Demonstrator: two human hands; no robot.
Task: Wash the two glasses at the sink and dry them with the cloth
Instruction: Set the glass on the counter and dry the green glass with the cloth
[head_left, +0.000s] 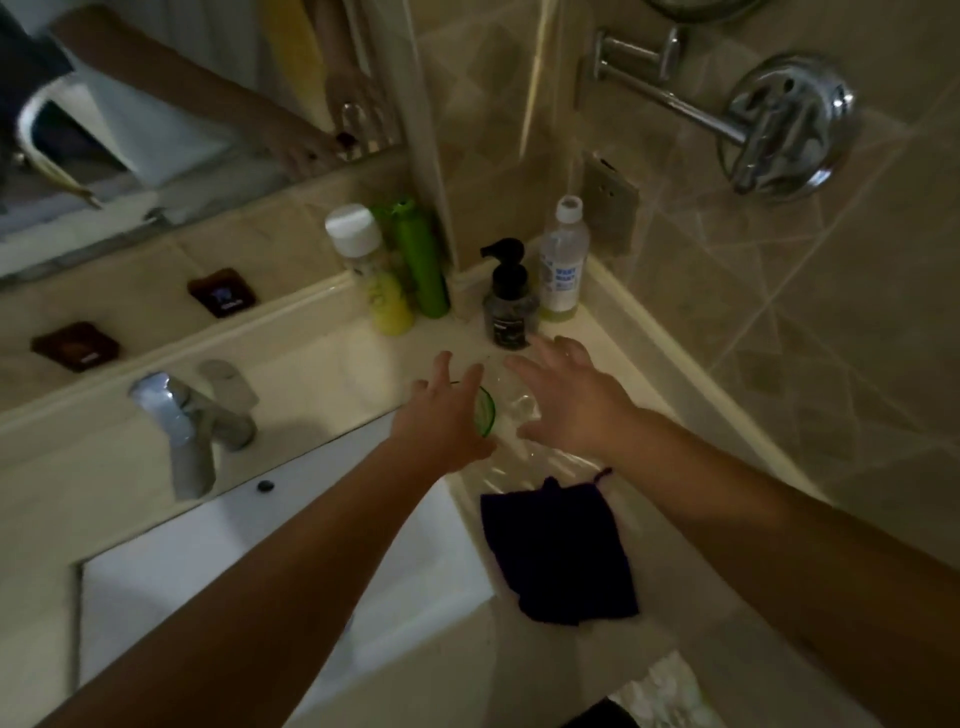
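Two glasses stand close together on the pale counter (322, 364) right of the basin: a small green-tinted tumbler (485, 410), mostly hidden behind the left hand (441, 415), and a clear, colourless drinking glass (511, 397) just beside it, hard to make out in the dim light. Both hands are spread with straight fingers and grasp nothing; the right hand (569, 397) hovers at the clear glass, the left at the green one, though whether either touches is not certain. The likeliest trouble is that the nearly invisible clear glass gets knocked by a fingertip and tips against its neighbour or rolls toward the white rectangular sink (171, 582), where it could chip. Taking both at once risks clinking them together. The black pump soap bottle (508, 296) and the clear plastic bottle with a white cap (563, 260) stand close behind and could be toppled by an overreach. The dark folded cloth (558, 551) overhangs the counter edge near the right forearm and could be swept off.
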